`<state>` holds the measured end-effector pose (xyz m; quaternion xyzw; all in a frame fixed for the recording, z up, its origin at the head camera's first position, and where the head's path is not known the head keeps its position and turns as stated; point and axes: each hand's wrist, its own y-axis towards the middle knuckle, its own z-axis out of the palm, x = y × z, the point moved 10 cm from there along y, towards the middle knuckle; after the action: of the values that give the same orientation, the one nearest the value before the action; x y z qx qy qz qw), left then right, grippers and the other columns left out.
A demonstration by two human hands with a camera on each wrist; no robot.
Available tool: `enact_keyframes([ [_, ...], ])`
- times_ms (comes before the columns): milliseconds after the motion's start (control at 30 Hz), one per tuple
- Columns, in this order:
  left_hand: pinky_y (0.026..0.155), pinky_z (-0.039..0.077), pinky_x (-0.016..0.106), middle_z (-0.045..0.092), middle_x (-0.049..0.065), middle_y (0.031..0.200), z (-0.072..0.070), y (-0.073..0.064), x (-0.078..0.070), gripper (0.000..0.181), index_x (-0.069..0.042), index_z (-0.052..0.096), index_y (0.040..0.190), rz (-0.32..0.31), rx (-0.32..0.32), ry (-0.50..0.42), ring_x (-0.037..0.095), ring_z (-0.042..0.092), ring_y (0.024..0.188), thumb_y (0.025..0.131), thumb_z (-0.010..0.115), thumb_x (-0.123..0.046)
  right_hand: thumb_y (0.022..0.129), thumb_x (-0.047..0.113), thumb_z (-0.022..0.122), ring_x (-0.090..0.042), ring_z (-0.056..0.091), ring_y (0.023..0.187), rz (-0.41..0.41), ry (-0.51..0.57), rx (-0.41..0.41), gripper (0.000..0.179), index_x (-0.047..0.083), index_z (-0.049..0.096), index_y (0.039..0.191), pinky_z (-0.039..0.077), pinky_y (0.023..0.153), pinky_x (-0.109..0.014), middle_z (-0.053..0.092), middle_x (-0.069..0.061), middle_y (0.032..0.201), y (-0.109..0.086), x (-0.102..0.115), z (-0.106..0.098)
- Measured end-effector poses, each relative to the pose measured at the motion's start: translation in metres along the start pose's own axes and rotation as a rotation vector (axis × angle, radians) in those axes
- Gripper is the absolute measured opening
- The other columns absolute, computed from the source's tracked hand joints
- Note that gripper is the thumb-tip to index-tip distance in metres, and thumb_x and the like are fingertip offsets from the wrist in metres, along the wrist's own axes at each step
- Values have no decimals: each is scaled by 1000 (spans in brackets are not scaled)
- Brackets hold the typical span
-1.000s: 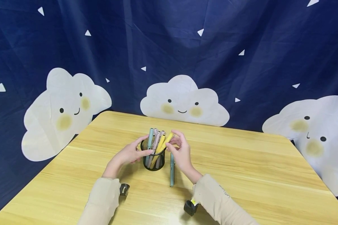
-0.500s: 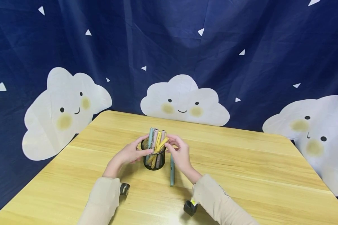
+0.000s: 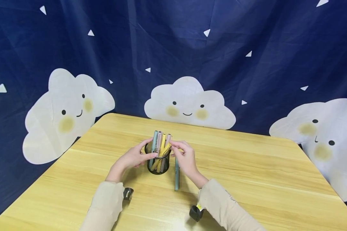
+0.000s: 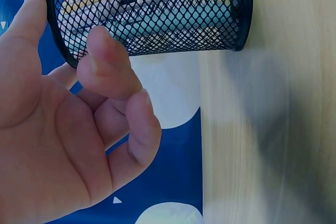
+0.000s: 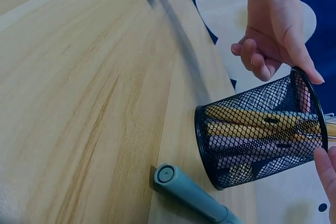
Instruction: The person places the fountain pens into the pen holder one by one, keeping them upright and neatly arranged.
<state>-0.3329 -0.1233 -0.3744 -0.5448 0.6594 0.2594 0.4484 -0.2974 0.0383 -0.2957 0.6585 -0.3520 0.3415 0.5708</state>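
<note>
A black wire-mesh pen holder (image 3: 158, 167) stands on the table in the head view, with several teal, mauve and yellow pens inside. My left hand (image 3: 134, 157) grips its left side at the rim, thumb in front. In the left wrist view, the other fingers (image 4: 142, 129) of this hand curl loosely beside the mesh. At the right of the rim, my right hand (image 3: 186, 158) pinches the upper end of a slanting yellow pen (image 3: 166, 149) between thumb and index finger. Only the tips of the right hand (image 5: 326, 174) show in the right wrist view.
A teal pen (image 3: 177, 178) lies on the wooden table (image 3: 248, 173) just right of the holder, partly under my right hand. Black wrist mounts (image 3: 196, 213) hang below both sleeves. A blue curtain (image 3: 173, 38) with white clouds hangs behind the table.
The yellow pen has gone lower into the holder, leaning against the rim. My right hand has come down slightly with it. The left hand keeps its grip on the holder.
</note>
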Motion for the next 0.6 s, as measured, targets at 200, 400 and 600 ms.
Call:
enact_keyframes([
  [200,41,29,23,40,2,51,0,0,1,74,-30,25,141,-9,-2,2,12,32,41,79,66,-38,82,-15,49,-39,56,75,-29,-18,-1,19,-17,59,99,51,57,-26,55,-26,92,1,-7,-1],
  [400,41,29,23,39,1,50,1,1,2,77,-30,25,141,-1,4,0,12,32,41,77,67,-42,85,-15,45,-41,56,77,-33,4,-17,22,-14,60,100,52,60,-36,56,-23,93,2,-34,-5],
  [600,40,28,23,38,1,49,1,1,3,77,-30,24,141,2,8,-6,11,30,40,77,67,-42,85,-13,45,-43,56,81,0,27,-41,20,-15,57,100,52,60,-34,56,-26,95,1,-46,-10],
])
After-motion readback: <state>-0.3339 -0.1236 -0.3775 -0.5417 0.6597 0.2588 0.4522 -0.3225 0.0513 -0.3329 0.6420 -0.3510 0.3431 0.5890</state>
